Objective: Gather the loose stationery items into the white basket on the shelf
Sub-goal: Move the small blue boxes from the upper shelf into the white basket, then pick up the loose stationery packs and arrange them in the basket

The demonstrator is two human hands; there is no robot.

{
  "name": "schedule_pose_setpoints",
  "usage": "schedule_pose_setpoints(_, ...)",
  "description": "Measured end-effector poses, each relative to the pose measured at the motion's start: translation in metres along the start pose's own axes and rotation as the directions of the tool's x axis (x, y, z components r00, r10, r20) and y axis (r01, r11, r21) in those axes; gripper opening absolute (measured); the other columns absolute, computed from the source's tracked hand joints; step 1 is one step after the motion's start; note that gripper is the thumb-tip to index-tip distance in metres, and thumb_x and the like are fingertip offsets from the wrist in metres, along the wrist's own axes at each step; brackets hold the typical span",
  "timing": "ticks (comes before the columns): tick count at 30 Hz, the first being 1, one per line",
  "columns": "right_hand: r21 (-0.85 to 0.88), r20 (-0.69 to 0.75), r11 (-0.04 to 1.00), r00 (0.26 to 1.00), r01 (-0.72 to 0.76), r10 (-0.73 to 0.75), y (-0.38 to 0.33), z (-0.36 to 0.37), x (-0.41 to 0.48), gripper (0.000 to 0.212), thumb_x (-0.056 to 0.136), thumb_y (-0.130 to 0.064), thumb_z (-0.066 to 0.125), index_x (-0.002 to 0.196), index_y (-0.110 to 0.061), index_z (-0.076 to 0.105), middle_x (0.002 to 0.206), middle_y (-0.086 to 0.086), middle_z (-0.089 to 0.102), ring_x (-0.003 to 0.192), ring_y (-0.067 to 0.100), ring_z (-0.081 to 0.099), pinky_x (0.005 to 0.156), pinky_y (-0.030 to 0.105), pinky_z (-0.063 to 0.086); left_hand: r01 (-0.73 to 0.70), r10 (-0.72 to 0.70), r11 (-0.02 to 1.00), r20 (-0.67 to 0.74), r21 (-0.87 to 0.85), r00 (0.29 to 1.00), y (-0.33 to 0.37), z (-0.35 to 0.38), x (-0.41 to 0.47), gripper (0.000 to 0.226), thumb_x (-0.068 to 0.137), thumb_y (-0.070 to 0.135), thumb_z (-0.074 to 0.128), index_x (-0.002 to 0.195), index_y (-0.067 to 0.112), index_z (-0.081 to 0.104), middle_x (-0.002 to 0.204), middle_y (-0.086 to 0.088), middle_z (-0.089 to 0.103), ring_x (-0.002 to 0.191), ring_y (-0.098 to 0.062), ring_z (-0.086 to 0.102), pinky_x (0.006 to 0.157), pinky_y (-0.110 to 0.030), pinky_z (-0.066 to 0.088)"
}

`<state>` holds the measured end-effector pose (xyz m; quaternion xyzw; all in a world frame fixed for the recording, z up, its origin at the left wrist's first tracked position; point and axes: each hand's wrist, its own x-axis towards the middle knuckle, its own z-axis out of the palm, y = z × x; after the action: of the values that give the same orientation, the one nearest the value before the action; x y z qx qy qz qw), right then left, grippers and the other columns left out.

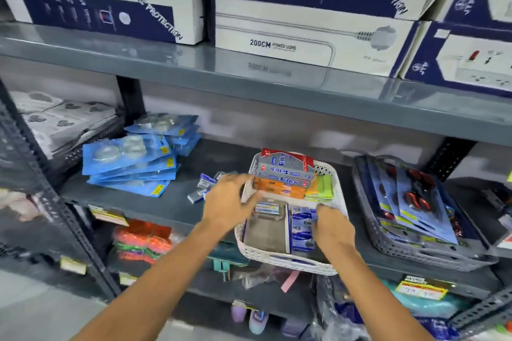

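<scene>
The white basket [336, 202] stands on the middle shelf and overhangs its front edge. Inside are stacked grey, red and orange boxes [282, 174], yellow-green pads [322, 188], small blue packs [302, 227] and a bare grey floor at the front left. My left hand [228, 198] hovers over the basket's left rim, fingers spread, with a small blue-and-white box [267, 207] just at its fingertips; whether it grips that box is unclear. My right hand [332, 225] rests on the blue packs at the basket's right side. Several small loose boxes [201, 188] lie on the shelf left of the basket.
Blue blister packs [133, 163] are piled at the shelf's left. A grey basket [388, 243] of carded scissors sits to the right. Large white-and-blue boxes [304, 33] fill the shelf above. Lower shelves hold coloured goods and price tags.
</scene>
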<state>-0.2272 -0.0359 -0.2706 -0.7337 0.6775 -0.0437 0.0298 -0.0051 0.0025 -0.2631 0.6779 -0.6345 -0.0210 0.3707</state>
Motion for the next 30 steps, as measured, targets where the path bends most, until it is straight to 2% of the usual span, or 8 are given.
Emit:
schedule_pose_setpoints(3, 0.111, -0.103, 0.992, 0.994, 0.057, -0.046, -0.025, -0.011, 0.006, 0.018, 0.089, -0.023, 0.056, 0.105, -0.017, 0.062, 0.103, 0.010, 0.069, 0.096, 0.033, 0.065, 0.077, 0.037, 0.052, -0.006, 0.004, 0.990, 0.013, 0.141, 1.000, -0.061, -0.022, -0.004, 0.078, 0.077, 0.068, 0.051, 0.130, 0.011, 0.056, 0.131, -0.009, 0.059, 0.121, -0.030, 0.052, 0.101, -0.039, 0.044)
schedule_pose_setpoints(6, 0.148, -0.161, 0.977, 0.979, 0.152, -0.128, -0.059, -0.017, 0.014, 0.017, 0.090, -0.028, 0.057, 0.099, -0.018, 0.067, 0.094, 0.008, 0.072, 0.089, 0.030, 0.067, 0.071, 0.034, 0.052, 0.017, -0.085, 0.946, 0.197, 0.324, 0.977, -0.125, -0.033, -0.012, 0.117, 0.068, 0.088, 0.024, 0.148, 0.002, 0.027, 0.157, -0.013, 0.026, 0.144, -0.027, 0.025, 0.119, -0.040, 0.019)
schedule_pose_setpoints(11, 0.188, -0.199, 0.945, 0.953, 0.267, -0.229, -0.105, -0.016, 0.026, 0.015, 0.088, -0.029, 0.055, 0.093, -0.022, 0.068, 0.087, 0.006, 0.074, 0.085, 0.028, 0.068, 0.070, 0.033, 0.054, -0.092, -0.184, 0.856, 0.466, 0.508, 0.866, -0.182, -0.019, -0.020, 0.143, 0.048, 0.102, 0.003, 0.151, 0.002, -0.006, 0.160, -0.014, -0.015, 0.148, -0.025, -0.014, 0.120, -0.038, -0.010)
schedule_pose_setpoints(14, 0.215, -0.176, 0.911, 0.931, 0.353, -0.319, -0.131, -0.011, 0.032, 0.014, 0.088, -0.029, 0.055, 0.092, -0.020, 0.066, 0.091, 0.005, 0.072, 0.087, 0.027, 0.067, 0.070, 0.032, 0.054, -0.164, -0.165, 0.841, 0.533, 0.516, 0.830, -0.188, -0.004, -0.010, 0.149, 0.044, 0.104, 0.010, 0.149, 0.000, -0.010, 0.159, -0.016, -0.015, 0.147, -0.027, -0.017, 0.118, -0.040, -0.014)
schedule_pose_setpoints(16, 0.225, -0.162, 0.891, 0.917, 0.394, -0.365, -0.145, -0.006, 0.041, 0.016, 0.088, -0.027, 0.058, 0.097, -0.016, 0.066, 0.095, 0.006, 0.071, 0.086, 0.027, 0.066, 0.073, 0.036, 0.055, -0.132, -0.173, 0.864, 0.532, 0.486, 0.829, -0.190, 0.004, -0.003, 0.154, 0.042, 0.105, 0.016, 0.149, -0.001, -0.010, 0.160, -0.017, -0.013, 0.147, -0.027, -0.015, 0.120, -0.041, -0.011)
schedule_pose_setpoints(20, 0.222, -0.113, 0.880, 0.907, 0.420, -0.405, -0.162, 0.001, 0.059, 0.021, 0.088, -0.020, 0.060, 0.107, -0.012, 0.062, 0.104, 0.008, 0.066, 0.091, 0.027, 0.064, 0.074, 0.030, 0.050, -0.070, -0.157, 0.905, 0.482, 0.420, 0.862, -0.197, 0.015, -0.003, 0.159, 0.037, 0.107, 0.024, 0.150, 0.000, -0.010, 0.161, -0.016, -0.006, 0.149, -0.026, -0.007, 0.122, -0.040, -0.004)
schedule_pose_setpoints(23, 0.207, -0.044, 0.872, 0.895, 0.443, -0.444, -0.173, 0.005, 0.077, 0.028, 0.087, -0.017, 0.061, 0.114, -0.011, 0.059, 0.113, 0.008, 0.062, 0.099, 0.027, 0.062, 0.084, 0.037, 0.053, -0.048, -0.128, 0.933, 0.453, 0.357, 0.882, -0.205, 0.015, -0.003, 0.160, 0.036, 0.106, 0.033, 0.150, 0.002, -0.008, 0.162, -0.012, -0.001, 0.149, -0.022, -0.001, 0.121, -0.034, -0.003)
schedule_pose_setpoints(30, 0.028, 0.126, 0.852, 0.844, 0.522, -0.521, -0.200, 0.035, 0.120, 0.050, 0.082, 0.006, 0.056, 0.128, -0.012, 0.050, 0.124, 0.011, 0.056, 0.113, 0.030, 0.054, 0.088, 0.040, 0.052, -0.147, -0.129, 0.869, 0.503, 0.472, 0.855, -0.221, 0.009, 0.002, 0.159, 0.036, 0.108, 0.013, 0.148, -0.001, -0.013, 0.159, -0.018, -0.016, 0.147, -0.026, -0.016, 0.116, -0.036, -0.017)
